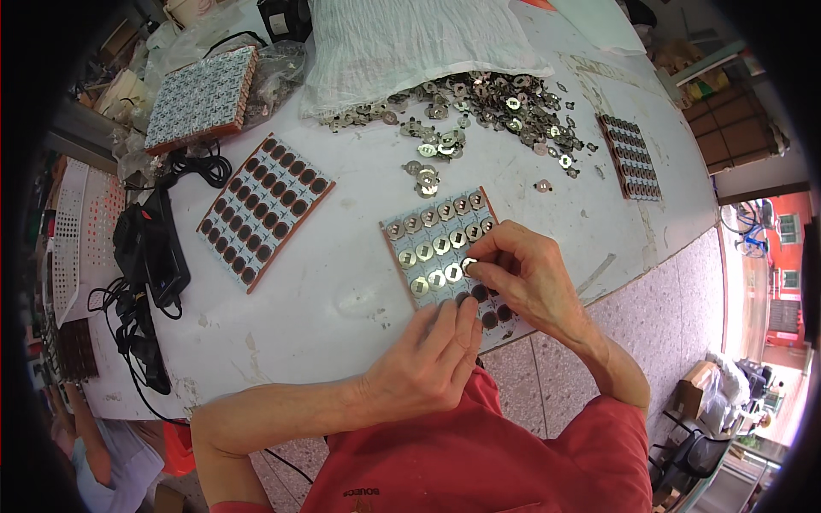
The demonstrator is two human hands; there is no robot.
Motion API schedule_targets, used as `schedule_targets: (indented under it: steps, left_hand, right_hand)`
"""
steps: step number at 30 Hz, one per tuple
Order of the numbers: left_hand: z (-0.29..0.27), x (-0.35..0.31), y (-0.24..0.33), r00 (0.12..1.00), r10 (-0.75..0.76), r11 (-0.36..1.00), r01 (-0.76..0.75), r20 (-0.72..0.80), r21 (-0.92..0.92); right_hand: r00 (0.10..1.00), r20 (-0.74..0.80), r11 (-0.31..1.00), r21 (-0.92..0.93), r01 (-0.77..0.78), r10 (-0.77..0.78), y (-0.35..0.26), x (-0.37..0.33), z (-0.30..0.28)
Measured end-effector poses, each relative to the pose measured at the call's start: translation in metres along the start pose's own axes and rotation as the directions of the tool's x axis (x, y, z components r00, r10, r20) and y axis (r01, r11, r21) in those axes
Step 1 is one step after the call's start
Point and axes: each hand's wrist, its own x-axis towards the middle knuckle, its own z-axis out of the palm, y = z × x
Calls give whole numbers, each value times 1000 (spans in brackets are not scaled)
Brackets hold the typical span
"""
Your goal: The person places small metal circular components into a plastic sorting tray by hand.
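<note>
A circuit board panel (419, 233) lies before me, with rows of round black spots. Its upper rows carry shiny metal discs with notched centres; dark spots show bare near its lower right. My right hand (523, 272) pinches a small metal disc (469, 265) between thumb and fingertips, at the right end of the third row. My left hand (430, 357) rests over the panel's lower edge, its fingers stretched out close together and covering part of the lower rows. Beyond the panel, a loose pile of metal discs (505, 107) spills from a white woven sack (419, 43).
Another panel with black spots (267, 205) lies to the left, and a filled one (629, 157) at the far right. Stacked panels (203, 98) stand back left. Black power adapters (154, 248) with cables lie along the left edge. Another person's arm (90, 436) shows at lower left.
</note>
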Motion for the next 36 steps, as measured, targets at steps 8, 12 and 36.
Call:
schedule_targets:
  steps: [8, 12, 36]
  left_hand:
    - [-2, 2, -2, 1000, 22, 999, -22, 15, 25]
    - [-2, 3, -1, 1000, 22, 999, -22, 1, 39]
    - [-2, 2, -1, 998, -2, 1000, 3, -65, 8]
  right_hand:
    - [987, -31, 983, -97, 154, -158, 7, -2, 5]
    - [960, -52, 944, -200, 261, -276, 6, -5, 6]
    - [944, 8, 838, -459, 295, -329, -4, 133, -4]
